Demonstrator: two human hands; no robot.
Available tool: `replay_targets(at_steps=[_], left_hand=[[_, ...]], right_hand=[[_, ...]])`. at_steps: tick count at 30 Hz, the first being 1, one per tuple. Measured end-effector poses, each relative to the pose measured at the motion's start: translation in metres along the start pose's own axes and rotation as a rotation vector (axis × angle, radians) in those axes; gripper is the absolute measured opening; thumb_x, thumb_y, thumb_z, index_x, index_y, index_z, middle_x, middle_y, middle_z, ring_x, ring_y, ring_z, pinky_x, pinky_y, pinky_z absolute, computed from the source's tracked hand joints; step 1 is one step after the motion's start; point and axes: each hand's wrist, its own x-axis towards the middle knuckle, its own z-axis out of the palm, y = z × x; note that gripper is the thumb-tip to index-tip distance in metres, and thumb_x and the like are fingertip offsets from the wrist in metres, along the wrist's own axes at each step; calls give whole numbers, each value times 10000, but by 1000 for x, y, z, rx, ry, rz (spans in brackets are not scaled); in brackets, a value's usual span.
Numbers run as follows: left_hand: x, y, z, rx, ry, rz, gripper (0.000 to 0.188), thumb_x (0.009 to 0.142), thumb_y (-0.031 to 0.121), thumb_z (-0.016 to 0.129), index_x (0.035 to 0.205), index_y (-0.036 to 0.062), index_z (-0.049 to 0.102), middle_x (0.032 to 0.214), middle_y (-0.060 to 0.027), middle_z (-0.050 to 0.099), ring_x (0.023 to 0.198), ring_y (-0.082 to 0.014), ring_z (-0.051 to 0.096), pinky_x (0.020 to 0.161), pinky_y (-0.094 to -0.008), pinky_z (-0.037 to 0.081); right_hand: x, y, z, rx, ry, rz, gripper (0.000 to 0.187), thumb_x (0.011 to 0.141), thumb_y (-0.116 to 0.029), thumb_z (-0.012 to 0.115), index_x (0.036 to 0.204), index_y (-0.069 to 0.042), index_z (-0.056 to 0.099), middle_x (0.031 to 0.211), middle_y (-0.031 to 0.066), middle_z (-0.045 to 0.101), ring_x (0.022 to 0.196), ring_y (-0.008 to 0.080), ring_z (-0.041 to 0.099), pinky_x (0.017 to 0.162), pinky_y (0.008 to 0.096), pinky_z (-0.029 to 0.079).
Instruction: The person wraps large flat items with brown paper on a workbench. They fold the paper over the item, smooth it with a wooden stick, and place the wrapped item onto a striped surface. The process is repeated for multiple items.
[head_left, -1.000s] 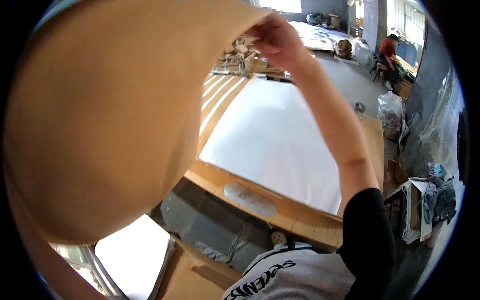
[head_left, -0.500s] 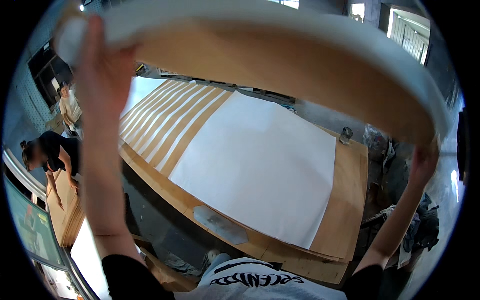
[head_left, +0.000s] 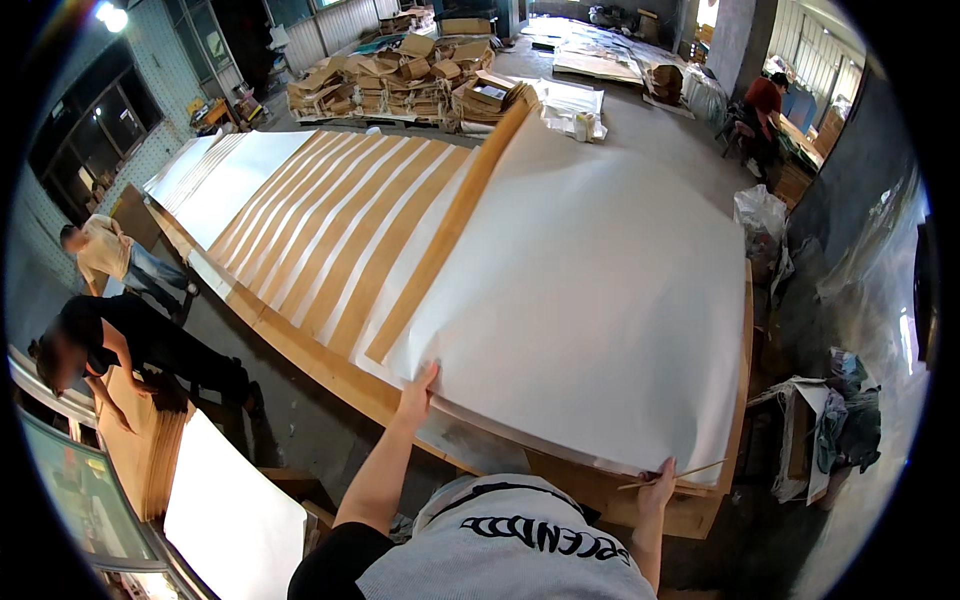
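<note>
A large sheet (head_left: 590, 300), white on top and brown underneath, lies over the right part of the worktable. Its far left side is still bowed upward, showing a brown strip of underside. My left hand (head_left: 418, 390) pinches the near left edge, thumb on top. At the near right corner my right hand (head_left: 656, 488) is closed on the edge, with a thin wooden stick (head_left: 706, 467) also between its fingers. To the left of the sheet, overlapping brown-and-white sheets (head_left: 340, 225) are fanned out in stripes.
A person in black (head_left: 150, 350) bends over a stack of brown boards (head_left: 150, 450) at the left; another person (head_left: 110, 250) stands beyond. Someone in red (head_left: 765, 105) sits far right. Piled flattened cartons (head_left: 400, 85) are behind the table. Clear plastic bags (head_left: 760, 215) and cloths (head_left: 855, 430) lie right.
Both hands have come down from overhead, bringing the sheet from above onto the table. It now covers the white sheet seen there earlier. The view has tilted up and shows more room.
</note>
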Motion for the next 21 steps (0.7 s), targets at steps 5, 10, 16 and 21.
replay_targets(at_steps=[5, 10, 16, 21], left_hand=[[-4, -5, -25, -100, 47, -64, 453, 776, 199, 619, 1142, -6, 448, 1113, -53, 493, 1022, -158, 451, 870, -295, 354], [-4, -12, -28, -121, 55, -64, 490, 769, 194, 625, 1152, -34, 422, 1140, -78, 469, 1036, -165, 435, 876, -284, 351], [0, -32, -43, -213, 52, 24, 520, 770, 164, 617, 1205, 14, 374, 1152, -65, 457, 1037, -175, 439, 884, -282, 356], [-10, -21, -33, -357, 38, 2, 482, 767, 138, 610, 1184, 31, 392, 1110, -58, 483, 1017, -179, 463, 872, -293, 376]], right_hand=[[7, 48, -13, 72, -49, 110, 260, 847, -309, 504, 1021, -116, 499, 954, 31, 535, 803, 174, 524, 627, 318, 460], [24, 64, -30, 45, -30, 163, 277, 828, -353, 520, 1023, -157, 516, 1004, -20, 540, 933, 166, 492, 798, 355, 380], [19, 59, -28, -37, -63, 244, 247, 843, -351, 499, 1006, -169, 538, 1003, -32, 555, 927, 154, 501, 798, 331, 371], [28, 61, -33, 5, -173, 223, 231, 856, -336, 481, 998, -165, 547, 994, -29, 567, 912, 154, 512, 791, 321, 375]])
